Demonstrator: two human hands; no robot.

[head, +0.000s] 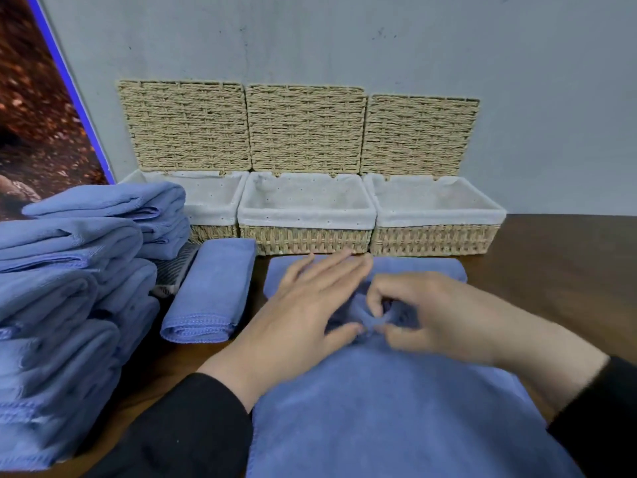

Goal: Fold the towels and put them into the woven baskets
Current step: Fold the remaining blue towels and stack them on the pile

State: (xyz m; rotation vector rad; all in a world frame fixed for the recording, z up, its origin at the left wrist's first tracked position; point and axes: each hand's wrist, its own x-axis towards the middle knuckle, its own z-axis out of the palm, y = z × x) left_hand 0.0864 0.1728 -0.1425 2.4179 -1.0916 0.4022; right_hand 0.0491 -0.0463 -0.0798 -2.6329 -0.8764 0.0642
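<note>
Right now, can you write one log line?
left hand flat on towel | right hand pinching it | baskets open, no towels visible inside

A blue towel (396, 408) is spread on the dark table (568, 263), pinched at its middle by the right hand (444, 315), while the left hand (303, 315) is laid flat on it. Three lined woven baskets (306, 215) are lined up behind, lids raised.

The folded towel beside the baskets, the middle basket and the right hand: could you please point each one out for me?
folded towel (212, 291), head view, on its flat top face.
middle basket (305, 240), head view, on its woven front wall.
right hand (437, 313), head view, on the back of the hand.
</note>
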